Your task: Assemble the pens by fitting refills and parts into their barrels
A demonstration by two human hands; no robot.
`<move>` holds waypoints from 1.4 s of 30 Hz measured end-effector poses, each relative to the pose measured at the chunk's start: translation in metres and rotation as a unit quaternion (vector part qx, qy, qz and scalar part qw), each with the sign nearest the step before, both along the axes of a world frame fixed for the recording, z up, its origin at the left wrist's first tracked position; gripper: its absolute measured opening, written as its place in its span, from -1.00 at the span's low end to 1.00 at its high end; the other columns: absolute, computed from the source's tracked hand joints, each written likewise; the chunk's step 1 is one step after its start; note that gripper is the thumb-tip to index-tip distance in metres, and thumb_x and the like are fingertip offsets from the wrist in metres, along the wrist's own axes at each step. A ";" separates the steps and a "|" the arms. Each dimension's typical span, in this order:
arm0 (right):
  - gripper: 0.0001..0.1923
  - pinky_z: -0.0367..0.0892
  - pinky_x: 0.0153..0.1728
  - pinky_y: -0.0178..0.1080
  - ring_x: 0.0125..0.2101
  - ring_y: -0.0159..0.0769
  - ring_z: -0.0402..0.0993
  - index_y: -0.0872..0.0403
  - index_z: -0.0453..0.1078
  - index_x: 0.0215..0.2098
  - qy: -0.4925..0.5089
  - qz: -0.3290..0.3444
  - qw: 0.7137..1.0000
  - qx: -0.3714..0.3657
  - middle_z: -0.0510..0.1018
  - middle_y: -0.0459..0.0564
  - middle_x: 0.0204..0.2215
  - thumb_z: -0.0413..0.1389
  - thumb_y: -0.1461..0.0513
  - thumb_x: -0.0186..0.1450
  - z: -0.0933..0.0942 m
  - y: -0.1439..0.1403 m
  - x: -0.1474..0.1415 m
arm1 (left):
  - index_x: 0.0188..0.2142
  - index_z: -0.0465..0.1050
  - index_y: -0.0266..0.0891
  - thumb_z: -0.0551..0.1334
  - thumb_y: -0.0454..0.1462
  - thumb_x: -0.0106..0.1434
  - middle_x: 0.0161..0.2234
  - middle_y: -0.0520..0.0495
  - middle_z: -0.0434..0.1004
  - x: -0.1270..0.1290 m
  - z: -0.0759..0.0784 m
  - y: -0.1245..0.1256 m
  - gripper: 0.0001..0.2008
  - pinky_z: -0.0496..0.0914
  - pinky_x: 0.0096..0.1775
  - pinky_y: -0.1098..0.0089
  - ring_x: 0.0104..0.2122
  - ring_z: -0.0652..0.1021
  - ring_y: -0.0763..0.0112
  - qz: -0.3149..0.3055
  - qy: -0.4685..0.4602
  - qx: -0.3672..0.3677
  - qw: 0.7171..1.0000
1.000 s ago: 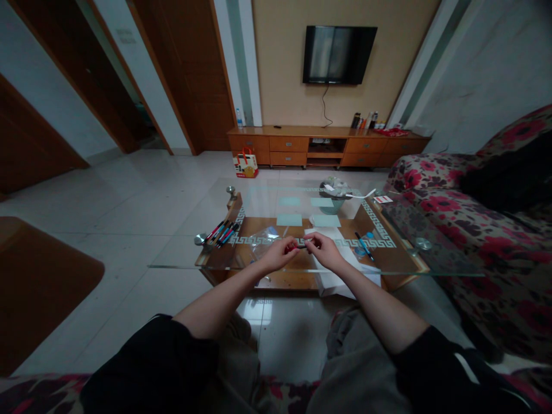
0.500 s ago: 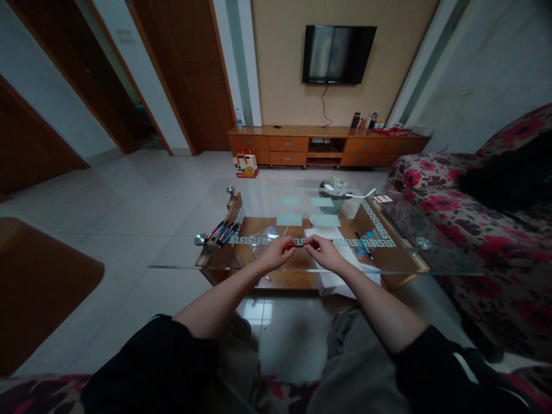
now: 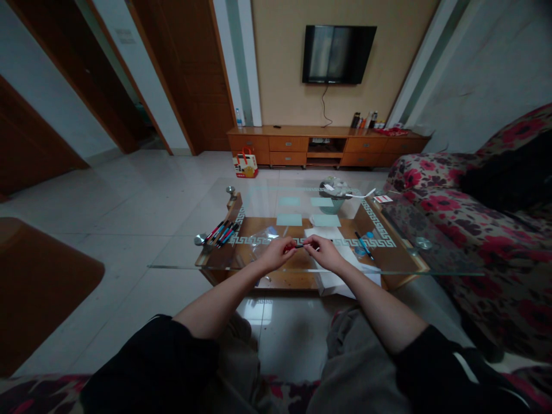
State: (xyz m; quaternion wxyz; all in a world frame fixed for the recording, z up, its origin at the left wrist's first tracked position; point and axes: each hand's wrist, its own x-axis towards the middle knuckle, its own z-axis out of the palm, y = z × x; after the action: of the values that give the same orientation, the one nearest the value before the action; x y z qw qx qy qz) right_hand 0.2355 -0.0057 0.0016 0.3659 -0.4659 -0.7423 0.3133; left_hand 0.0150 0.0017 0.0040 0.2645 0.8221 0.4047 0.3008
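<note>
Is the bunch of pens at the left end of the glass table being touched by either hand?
No, the bunch of pens lies alone, while the left hand and right hand meet on a pen at the table's middle.

Black short sleeves, bare forearms, grey trousers

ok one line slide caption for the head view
Left hand and right hand hold a pen between them over a glass coffee table.

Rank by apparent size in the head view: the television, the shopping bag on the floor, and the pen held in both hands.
1. Television, clearly largest, though farthest away.
2. Shopping bag.
3. Pen, smallest; only a short part shows between the left hand and right hand.
</note>
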 end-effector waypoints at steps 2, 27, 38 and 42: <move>-0.80 0.36 -0.35 -0.27 -0.40 -0.31 0.48 0.09 0.47 -0.20 0.005 0.000 1.000 -0.003 0.58 -0.02 -0.36 0.11 0.14 0.31 -0.002 0.001 0.000 | -0.24 0.49 -0.26 0.22 -0.21 0.29 -0.37 -0.02 0.54 0.000 -0.002 0.001 -0.84 0.27 -0.31 0.43 -0.40 0.45 0.43 0.002 -0.001 -0.004 1.000; -0.49 0.28 -0.37 -0.27 -0.49 -0.28 0.46 0.06 0.42 -0.48 -0.047 0.023 0.998 -0.036 0.53 -0.06 -0.57 -0.13 -0.01 0.46 0.003 0.000 -0.001 | -0.26 0.47 -0.24 0.21 -0.23 0.31 -0.38 -0.02 0.49 0.003 0.006 -0.004 -0.88 0.24 -0.30 0.44 -0.38 0.43 0.42 -0.030 0.020 0.050 0.998; -0.74 0.25 -0.37 -0.30 -0.44 -0.32 0.40 0.07 0.40 -0.35 -0.070 0.006 0.997 0.006 0.52 -0.07 -0.45 0.03 0.08 0.38 0.002 0.000 -0.001 | -0.27 0.47 -0.24 0.23 -0.26 0.29 -0.38 0.00 0.49 0.002 -0.001 0.001 -0.91 0.26 -0.31 0.45 -0.39 0.44 0.43 -0.008 0.016 0.057 0.998; -0.53 0.21 -0.39 -0.29 -0.45 -0.29 0.41 0.08 0.39 -0.46 -0.097 0.019 0.995 -0.010 0.49 -0.05 -0.51 -0.13 0.03 0.46 0.006 -0.001 -0.003 | -0.25 0.47 -0.24 0.25 -0.26 0.29 -0.37 -0.01 0.51 0.002 0.000 -0.001 -0.90 0.27 -0.31 0.45 -0.38 0.45 0.43 -0.018 0.013 0.053 0.998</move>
State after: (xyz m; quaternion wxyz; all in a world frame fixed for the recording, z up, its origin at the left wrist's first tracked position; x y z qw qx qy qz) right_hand 0.2320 -0.0072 0.0072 0.2813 -0.4832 -0.7801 0.2808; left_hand 0.0168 0.0012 0.0040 0.2205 0.8460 0.3763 0.3066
